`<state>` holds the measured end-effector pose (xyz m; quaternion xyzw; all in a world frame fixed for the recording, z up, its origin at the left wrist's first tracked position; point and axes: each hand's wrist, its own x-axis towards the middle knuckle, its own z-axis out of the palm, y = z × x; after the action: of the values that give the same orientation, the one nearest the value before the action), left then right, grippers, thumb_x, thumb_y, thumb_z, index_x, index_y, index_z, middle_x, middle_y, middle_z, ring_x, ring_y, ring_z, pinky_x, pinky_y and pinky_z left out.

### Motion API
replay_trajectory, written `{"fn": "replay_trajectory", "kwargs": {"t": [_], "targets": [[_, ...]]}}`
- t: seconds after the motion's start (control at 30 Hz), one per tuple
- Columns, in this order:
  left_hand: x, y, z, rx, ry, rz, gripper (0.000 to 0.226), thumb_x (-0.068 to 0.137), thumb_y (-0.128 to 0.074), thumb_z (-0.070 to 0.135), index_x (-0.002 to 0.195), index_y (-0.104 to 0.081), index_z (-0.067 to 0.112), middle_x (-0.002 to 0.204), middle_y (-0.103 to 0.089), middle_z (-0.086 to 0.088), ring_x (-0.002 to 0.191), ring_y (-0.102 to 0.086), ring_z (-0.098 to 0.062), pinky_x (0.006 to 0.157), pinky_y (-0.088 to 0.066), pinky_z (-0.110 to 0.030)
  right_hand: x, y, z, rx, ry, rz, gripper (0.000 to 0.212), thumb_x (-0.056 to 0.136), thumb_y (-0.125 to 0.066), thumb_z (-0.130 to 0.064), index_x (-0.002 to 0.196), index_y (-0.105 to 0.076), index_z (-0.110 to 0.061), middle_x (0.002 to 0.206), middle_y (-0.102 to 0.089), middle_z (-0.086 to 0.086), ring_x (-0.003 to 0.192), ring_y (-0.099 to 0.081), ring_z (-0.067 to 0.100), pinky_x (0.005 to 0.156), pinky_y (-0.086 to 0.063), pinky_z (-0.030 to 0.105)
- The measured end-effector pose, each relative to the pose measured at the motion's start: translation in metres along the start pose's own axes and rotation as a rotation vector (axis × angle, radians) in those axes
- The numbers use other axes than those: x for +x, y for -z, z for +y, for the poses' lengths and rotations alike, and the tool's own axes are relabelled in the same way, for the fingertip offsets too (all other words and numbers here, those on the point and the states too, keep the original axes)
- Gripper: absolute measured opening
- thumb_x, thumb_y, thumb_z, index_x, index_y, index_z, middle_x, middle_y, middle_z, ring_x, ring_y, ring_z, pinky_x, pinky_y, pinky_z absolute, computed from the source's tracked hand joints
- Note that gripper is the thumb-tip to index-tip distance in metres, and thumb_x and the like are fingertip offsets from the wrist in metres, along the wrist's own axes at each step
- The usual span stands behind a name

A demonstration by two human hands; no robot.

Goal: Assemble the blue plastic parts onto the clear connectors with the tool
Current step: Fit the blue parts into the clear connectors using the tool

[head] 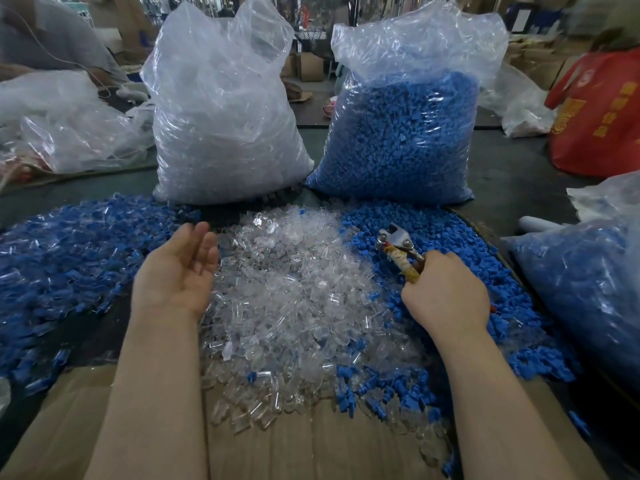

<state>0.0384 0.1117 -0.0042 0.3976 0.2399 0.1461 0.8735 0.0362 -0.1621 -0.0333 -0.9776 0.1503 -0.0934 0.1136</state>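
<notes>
The left hand (176,268) is held palm up with the fingers relaxed and nothing in it, above the boundary between the pile of assembled blue-and-clear pieces (69,258) on the left and the heap of clear connectors (294,289) in the middle. The right hand (446,289) is closed around the handles of the tool (398,245), a metal plier-like implement whose handles are wrapped in worn tape; its metal head is pointed away from the person and raised over the loose blue plastic parts (460,237) spread on the right. The three heaps are laid side by side on a sheet of cardboard (311,452) covering the near part of the dark counter (519,174).

Behind the heaps, two large transparent bags are stood upright, touching each other at the base: the left bag (225,116) is filled with clear connectors, the right bag (401,133) with blue parts. A further bag of blue-and-clear pieces (585,289) is seen at the right edge, and crumpled clear bags (69,126) lie at the far left. A red bag (602,112) printed with yellow characters is placed at the far right; the characters are too blurred to be read. No other writing can be made out.
</notes>
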Motion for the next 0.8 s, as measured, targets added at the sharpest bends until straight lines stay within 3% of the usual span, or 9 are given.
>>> {"fn": "replay_trajectory", "kwargs": {"t": [0.07, 0.17, 0.33, 0.4, 0.43, 0.5, 0.57, 0.67, 0.8], "targets": [[0.002, -0.002, -0.004, 0.274, -0.023, -0.089, 0.017, 0.097, -0.058, 0.013, 0.111, -0.068, 0.016, 0.105, -0.073, -0.001, 0.086, -0.068, -0.010, 0.077, -0.053, -0.023, 0.000, 0.000, 0.000, -0.001, -0.008, -0.007, 0.025, 0.085, -0.061, -0.028, 0.101, -0.052, -0.012, 0.094, -0.043, 0.004, 0.068, -0.044, 0.026, 0.063, -0.036, 0.034], [0.002, -0.008, -0.017, 0.698, -0.142, -0.218, 0.016, 0.089, -0.068, 0.018, 0.102, -0.072, 0.026, 0.099, -0.075, 0.006, 0.094, -0.068, -0.008, 0.081, -0.048, -0.026, 0.001, 0.000, 0.000, -0.031, -0.007, -0.025, 0.030, 0.086, -0.062, -0.030, 0.107, -0.051, -0.012, 0.106, -0.052, 0.007, 0.070, -0.043, 0.025, 0.063, -0.035, 0.034], [-0.009, -0.018, -0.034, 1.201, -0.196, -0.502, 0.045, 0.085, -0.074, 0.027, 0.128, -0.060, 0.029, 0.107, -0.057, 0.021, 0.086, -0.053, 0.005, 0.086, -0.043, -0.021, 0.001, 0.000, -0.001, -0.049, -0.003, -0.043, 0.027, 0.085, -0.061, -0.029, 0.105, -0.050, -0.014, 0.094, -0.046, 0.004, 0.069, -0.045, 0.025, 0.060, -0.033, 0.033], [-0.013, -0.023, -0.040, 1.438, -0.232, -0.570, 0.050, 0.088, -0.071, 0.031, 0.135, -0.055, 0.030, 0.115, -0.052, 0.021, 0.076, -0.051, 0.005, 0.066, -0.044, -0.005, 0.000, 0.001, -0.001, -0.037, -0.001, -0.047, 0.024, 0.085, -0.060, -0.028, 0.102, -0.050, -0.014, 0.090, -0.043, 0.002, 0.068, -0.045, 0.025, 0.060, -0.034, 0.034], [-0.014, -0.026, -0.041, 1.520, -0.258, -0.568, 0.048, 0.089, -0.070, 0.032, 0.135, -0.055, 0.030, 0.119, -0.054, 0.019, 0.076, -0.055, 0.003, 0.060, -0.044, -0.004, 0.000, 0.001, -0.001, -0.033, -0.001, -0.049, 0.024, 0.085, -0.060, -0.028, 0.101, -0.050, -0.014, 0.089, -0.043, 0.002, 0.068, -0.045, 0.025, 0.061, -0.034, 0.034], [-0.016, -0.030, -0.040, 1.584, -0.316, -0.522, 0.038, 0.090, -0.069, 0.031, 0.128, -0.061, 0.030, 0.116, -0.063, 0.016, 0.088, -0.062, -0.004, 0.079, -0.052, -0.017, 0.000, 0.001, -0.001, -0.032, -0.005, -0.051, 0.025, 0.085, -0.061, -0.028, 0.102, -0.050, -0.014, 0.090, -0.042, 0.002, 0.069, -0.045, 0.025, 0.062, -0.034, 0.034], [-0.019, -0.033, -0.040, 1.621, -0.370, -0.487, 0.025, 0.090, -0.069, 0.032, 0.115, -0.066, 0.030, 0.100, -0.065, 0.016, 0.095, -0.062, -0.007, 0.093, -0.051, -0.029, 0.000, 0.002, -0.001, -0.035, -0.004, -0.056, 0.026, 0.086, -0.061, -0.029, 0.103, -0.050, -0.014, 0.091, -0.041, 0.002, 0.070, -0.045, 0.025, 0.063, -0.035, 0.034], [-0.024, -0.035, -0.041, 1.628, -0.429, -0.462, 0.009, 0.089, -0.071, 0.033, 0.092, -0.062, 0.033, 0.087, -0.063, 0.017, 0.088, -0.061, -0.006, 0.097, -0.050, -0.036, 0.000, 0.002, -0.002, -0.039, 0.003, -0.061, 0.024, 0.086, -0.060, -0.029, 0.102, -0.049, -0.014, 0.090, -0.043, 0.002, 0.071, -0.046, 0.025, 0.063, -0.036, 0.034], [-0.027, -0.037, -0.044, 1.621, -0.499, -0.395, 0.015, 0.086, -0.072, 0.038, 0.083, -0.059, 0.033, 0.081, -0.064, 0.017, 0.084, -0.057, -0.002, 0.106, -0.031, -0.038, 0.001, 0.003, -0.002, -0.024, 0.004, -0.054, 0.022, 0.085, -0.061, -0.028, 0.098, -0.048, -0.015, 0.087, -0.043, 0.001, 0.070, -0.046, 0.024, 0.062, -0.036, 0.034]]}}
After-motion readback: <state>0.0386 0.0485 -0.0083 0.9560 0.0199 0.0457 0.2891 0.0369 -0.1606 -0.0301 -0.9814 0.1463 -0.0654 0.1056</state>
